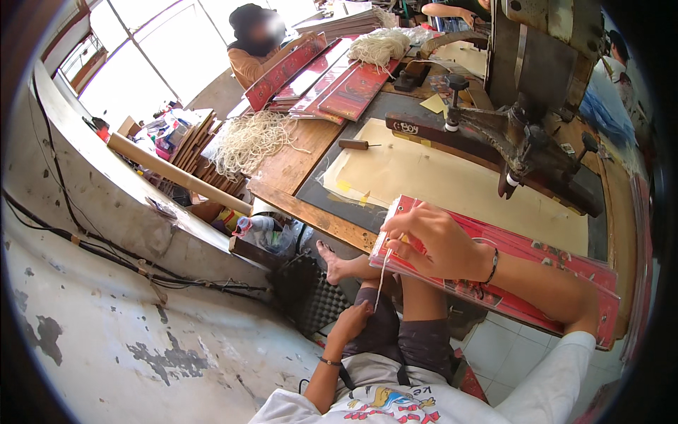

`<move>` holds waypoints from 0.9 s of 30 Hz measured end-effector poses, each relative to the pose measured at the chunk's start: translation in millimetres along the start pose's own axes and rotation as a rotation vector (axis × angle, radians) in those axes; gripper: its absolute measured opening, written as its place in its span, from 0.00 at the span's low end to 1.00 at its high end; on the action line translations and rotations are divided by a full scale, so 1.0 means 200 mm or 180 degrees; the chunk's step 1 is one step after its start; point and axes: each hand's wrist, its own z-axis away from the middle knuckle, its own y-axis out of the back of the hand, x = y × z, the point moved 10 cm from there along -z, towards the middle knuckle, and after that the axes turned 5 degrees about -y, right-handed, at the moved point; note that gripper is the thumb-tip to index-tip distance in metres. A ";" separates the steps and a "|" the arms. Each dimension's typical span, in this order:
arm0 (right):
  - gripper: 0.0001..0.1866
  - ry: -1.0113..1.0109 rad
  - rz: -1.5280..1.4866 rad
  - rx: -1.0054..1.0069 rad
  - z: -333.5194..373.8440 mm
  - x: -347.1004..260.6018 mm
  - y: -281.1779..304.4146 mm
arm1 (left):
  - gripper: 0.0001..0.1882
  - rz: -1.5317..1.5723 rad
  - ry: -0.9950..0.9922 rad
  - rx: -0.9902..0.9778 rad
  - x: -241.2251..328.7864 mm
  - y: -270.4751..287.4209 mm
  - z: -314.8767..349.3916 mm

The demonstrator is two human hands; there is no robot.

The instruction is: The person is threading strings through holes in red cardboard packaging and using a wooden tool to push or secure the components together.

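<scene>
A white cord (pixel 382 283) runs taut between my hands. My left hand (pixel 351 324), low over my thigh, is closed on its lower end. My right hand (pixel 434 240) rests over the left end of a stack of flat red printed pieces (pixel 565 300), its thumb and fingers pinching the cord's upper part by the corner. The stack lies along the near edge of the worktable, and my right forearm crosses it. A small round eyelet shows near its corner. Where the cord meets the piece is partly hidden by my fingers.
A heavy metal press (pixel 522 141) stands over a tan board (pixel 452 191). An awl (pixel 355 144) lies on that board. Cord bundles (pixel 247 141) and more red pieces (pixel 360 92) lie further back. Across the table sits a person (pixel 248 67). A cardboard tube (pixel 176 173) leans at the left.
</scene>
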 end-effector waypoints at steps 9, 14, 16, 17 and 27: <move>0.13 -0.1305 -0.1227 0.0618 0.03 0.30 0.06 | 0.10 -0.0200 -0.0268 0.1078 0.05 0.01 -0.11; 0.11 -0.1647 -0.1213 0.0677 0.04 0.40 0.07 | 0.10 -0.0147 -0.0148 0.1200 -0.01 0.03 -0.17; 0.09 -0.1698 -0.1153 0.0697 0.05 0.41 0.08 | 0.09 -0.0133 -0.0138 0.1181 0.01 0.03 -0.19; 0.08 -0.1711 -0.1107 0.0618 0.04 0.39 0.08 | 0.10 -0.0119 -0.0125 0.1183 0.01 0.04 -0.20; 0.10 0.1339 0.0850 -0.0416 0.08 -0.14 -0.11 | 0.28 0.1402 -0.0752 0.1441 0.38 0.21 -0.12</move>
